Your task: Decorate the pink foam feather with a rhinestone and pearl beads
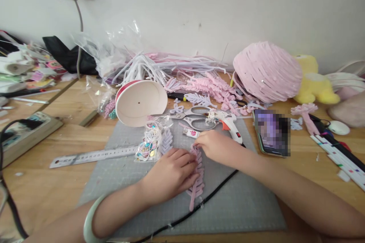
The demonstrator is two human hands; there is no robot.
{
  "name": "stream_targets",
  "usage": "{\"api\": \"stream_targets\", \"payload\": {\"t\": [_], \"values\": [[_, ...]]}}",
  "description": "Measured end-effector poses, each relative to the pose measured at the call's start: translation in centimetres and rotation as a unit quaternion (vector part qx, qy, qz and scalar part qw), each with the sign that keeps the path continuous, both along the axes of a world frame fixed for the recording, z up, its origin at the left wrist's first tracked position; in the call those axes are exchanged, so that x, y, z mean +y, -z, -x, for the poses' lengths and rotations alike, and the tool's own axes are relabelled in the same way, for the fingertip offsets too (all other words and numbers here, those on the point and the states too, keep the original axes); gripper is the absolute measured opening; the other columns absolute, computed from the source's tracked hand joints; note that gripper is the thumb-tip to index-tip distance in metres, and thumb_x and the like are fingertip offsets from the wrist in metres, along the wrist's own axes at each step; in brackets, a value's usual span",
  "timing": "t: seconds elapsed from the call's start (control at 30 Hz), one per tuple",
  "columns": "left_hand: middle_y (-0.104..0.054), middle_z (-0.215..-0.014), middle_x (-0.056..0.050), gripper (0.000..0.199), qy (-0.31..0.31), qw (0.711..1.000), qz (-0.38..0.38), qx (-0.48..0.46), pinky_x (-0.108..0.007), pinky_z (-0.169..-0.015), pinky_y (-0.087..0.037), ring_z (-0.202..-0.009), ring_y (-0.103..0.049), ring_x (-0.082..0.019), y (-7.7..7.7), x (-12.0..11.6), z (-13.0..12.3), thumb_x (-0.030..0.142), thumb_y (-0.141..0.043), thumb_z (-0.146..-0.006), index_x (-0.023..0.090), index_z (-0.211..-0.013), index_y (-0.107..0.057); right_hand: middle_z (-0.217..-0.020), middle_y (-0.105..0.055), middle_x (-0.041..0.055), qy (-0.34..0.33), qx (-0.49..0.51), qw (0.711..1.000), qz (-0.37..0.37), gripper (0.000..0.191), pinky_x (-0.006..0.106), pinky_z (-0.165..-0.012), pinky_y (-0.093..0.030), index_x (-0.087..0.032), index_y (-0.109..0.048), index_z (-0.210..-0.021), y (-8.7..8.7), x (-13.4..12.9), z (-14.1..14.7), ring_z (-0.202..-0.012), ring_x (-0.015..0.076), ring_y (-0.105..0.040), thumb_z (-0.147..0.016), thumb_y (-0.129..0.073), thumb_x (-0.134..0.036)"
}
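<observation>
A pink pipe-cleaner leaf (pixel 197 188) lies upright on the grey cutting mat (pixel 239 205), its stem pointing towards me. My left hand (pixel 173 169) rests over its left side, fingers curled onto the leaf and holding it. At the leaf's top, my right hand (pixel 213 145) pinches its tip between thumb and fingers. A white lighter (pixel 194 133) with a red print lies just beyond my right fingers. Beside my left hand is a pale lilac pipe-cleaner leaf (pixel 166 142), partly covered by a clear bag of beads and cords (pixel 149 142).
Scissors (pixel 196 115) and a white glue gun (pixel 235 127) lie beyond my hands; a black cable (pixel 219 188) crosses the mat. A steel ruler (pixel 94 156) is left, a phone (pixel 269 133) right. Behind stand a white bowl-shaped cup (pixel 141 104) and a pink wrapped dome (pixel 266 72).
</observation>
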State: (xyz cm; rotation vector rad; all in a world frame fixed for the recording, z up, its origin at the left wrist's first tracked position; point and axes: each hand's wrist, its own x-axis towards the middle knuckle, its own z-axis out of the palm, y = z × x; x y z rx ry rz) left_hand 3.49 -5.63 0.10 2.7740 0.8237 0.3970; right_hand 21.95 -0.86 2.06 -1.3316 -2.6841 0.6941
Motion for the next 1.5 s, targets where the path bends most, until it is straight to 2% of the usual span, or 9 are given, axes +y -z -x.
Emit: {"api": "stream_targets", "payload": {"t": [0.23, 0.6, 0.7, 0.77, 0.83, 0.9, 1.0, 1.23, 1.5], "values": [[-0.065, -0.099, -0.005, 0.025, 0.000, 1.000, 0.001, 0.010, -0.035, -0.081, -0.046, -0.095, -0.057, -0.021, 0.1, -0.1, 0.1, 0.029, -0.040, -0.093, 0.016, -0.098, -0.061, -0.063, -0.067, 0.0051, -0.026, -0.101, 0.993, 0.047, 0.027, 0.023, -0.047, -0.027, -0.016, -0.071, -0.070, -1.6, 1.2, 1.9, -0.055, 0.0125, -0.053, -0.072, -0.048, -0.003], [-0.065, -0.096, -0.006, 0.021, 0.000, 0.996, -0.085, -0.008, -0.032, -0.077, -0.046, -0.092, -0.058, -0.019, 0.0, -0.6, 0.0, 0.026, -0.043, -0.091, 0.016, -0.094, -0.061, -0.072, -0.069, 0.0038, 0.010, -0.103, 0.992, 0.079, 0.020, 0.021, -0.053, -0.032, -0.016, -0.071, -0.075, -2.1, 2.2, 2.0, -0.064, 0.0126, -0.059, -0.071, -0.052, -0.009], [-0.065, -0.091, -0.005, 0.020, -0.059, 0.986, -0.151, -0.028, -0.031, -0.070, -0.045, -0.085, -0.059, -0.019, -1.2, -0.4, 0.5, 0.027, -0.043, -0.091, 0.017, -0.087, -0.060, -0.073, -0.068, 0.0023, 0.045, -0.081, 0.994, 0.061, 0.016, 0.021, -0.055, -0.033, -0.017, -0.068, -0.074, -3.0, 2.5, 1.5, -0.065, 0.0125, -0.059, -0.074, -0.052, -0.013], [-0.064, -0.085, -0.006, 0.021, -0.165, 0.971, -0.173, -0.005, -0.031, -0.063, -0.044, -0.075, -0.059, -0.020, -2.0, 0.2, 1.1, 0.031, -0.044, -0.090, 0.017, -0.082, -0.058, -0.075, -0.067, 0.0016, 0.081, -0.040, 0.995, 0.040, 0.013, 0.022, -0.057, -0.034, -0.018, -0.066, -0.075, -3.5, 2.6, 1.5, -0.066, 0.0125, -0.058, -0.076, -0.053, -0.018], [-0.062, -0.080, -0.008, 0.022, -0.297, 0.942, -0.145, 0.061, -0.032, -0.060, -0.043, -0.074, -0.059, -0.024, -2.7, 1.2, 1.9, 0.036, -0.049, -0.086, 0.015, -0.084, -0.056, -0.075, -0.066, 0.0009, 0.100, 0.019, 0.995, 0.023, 0.011, 0.021, -0.058, -0.035, -0.019, -0.065, -0.074, -3.8, 2.7, 2.0, -0.067, 0.0121, -0.057, -0.075, -0.054, -0.019], [-0.061, -0.083, -0.009, 0.024, -0.350, 0.926, -0.074, 0.122, -0.032, -0.060, -0.043, -0.077, -0.060, -0.026, -3.1, 2.3, 2.7, 0.038, -0.051, -0.084, 0.014, -0.086, -0.055, -0.075, -0.065, 0.0010, 0.083, 0.072, 0.994, 0.008, 0.011, 0.021, -0.060, -0.035, -0.019, -0.063, -0.075, -3.8, 2.6, 3.0, -0.068, 0.0117, -0.056, -0.076, -0.053, -0.018], [-0.062, -0.085, -0.007, 0.016, -0.353, 0.926, 0.037, 0.129, -0.028, -0.061, -0.041, -0.078, -0.061, -0.023, -3.1, 3.7, 3.7, 0.028, -0.044, -0.086, 0.017, -0.079, -0.053, -0.079, -0.063, 0.0021, 0.031, 0.120, 0.992, -0.008, 0.012, 0.022, -0.063, -0.035, -0.017, -0.060, -0.086, -3.2, 2.7, 4.8, -0.069, 0.0116, -0.054, -0.080, -0.049, -0.017], [-0.062, -0.080, -0.004, 0.016, -0.310, 0.936, 0.167, 0.014, -0.028, -0.060, -0.039, -0.071, -0.059, -0.019, -2.8, 4.8, 5.1, 0.026, -0.034, -0.088, 0.019, -0.085, -0.048, -0.078, -0.061, 0.0023, -0.026, 0.083, 0.996, -0.023, 0.017, 0.022, -0.056, -0.030, -0.017, -0.050, -0.101, -2.6, 3.6, 6.5, -0.064, 0.0121, -0.052, -0.087, -0.041, -0.022], [-0.061, -0.089, -0.006, 0.020, -0.334, 0.927, 0.149, 0.080, -0.031, -0.066, -0.042, -0.081, -0.059, -0.023, -1.9, 5.2, 4.8, 0.035, -0.057, -0.078, 0.019, -0.087, -0.049, -0.077, -0.061, 0.0050, -0.051, -0.027, 0.997, -0.058, 0.006, 0.024, -0.056, -0.031, -0.015, -0.054, -0.082, -1.7, 4.2, 5.8, -0.067, 0.0148, -0.054, -0.080, -0.049, -0.016]]}}
